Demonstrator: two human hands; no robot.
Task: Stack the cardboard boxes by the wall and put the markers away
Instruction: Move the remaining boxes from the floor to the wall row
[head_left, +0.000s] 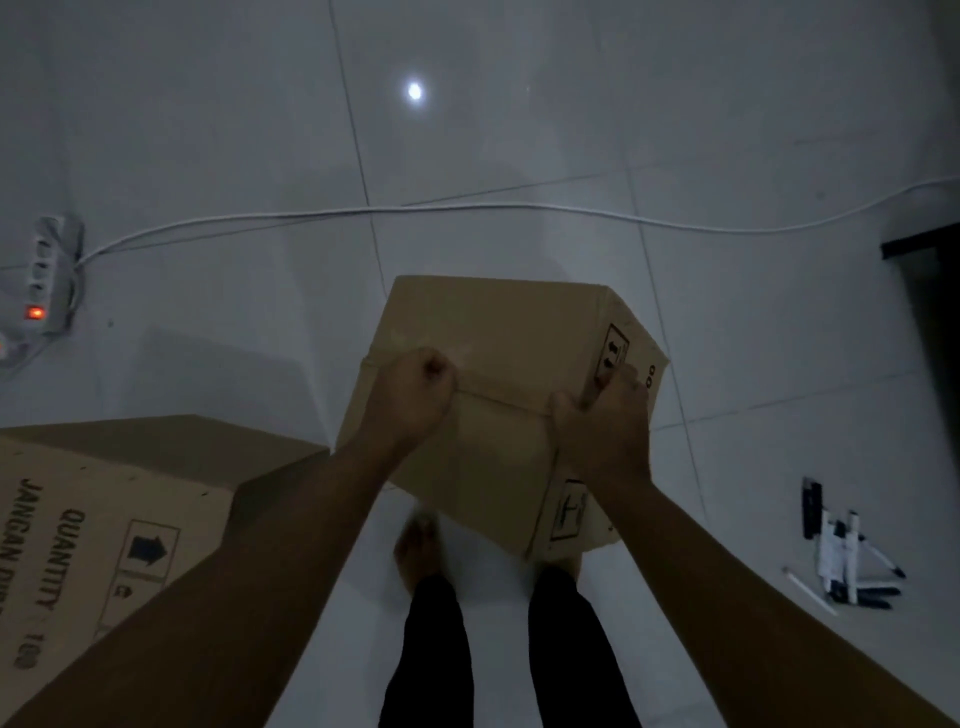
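- The white tiled floor (519, 130) is filling the view, and a lamp is reflecting on it as 1 bright spot at the far side.
- A large cardboard box (104, 519) with printed text and an arrow mark is sitting on the floor at the near left, partly hidden behind the left forearm.
- A smaller cardboard box (498, 332) is being held above the floor in the middle, tilted, with the person's bare feet showing under it.
- The left hand (413, 400) is gripping the near top edge of the smaller box, with its fingers curled tightly over the edge.
- The right hand (605, 431) is gripping the right corner of the same box, with fingers wrapped around the corner.
- A white cable (467, 209) is running across the floor to a power strip (49, 275) at the far left, where a red light is glowing.
- The markers (844, 556) are lying in a loose pile on the floor at the near right, well apart from both boxes.
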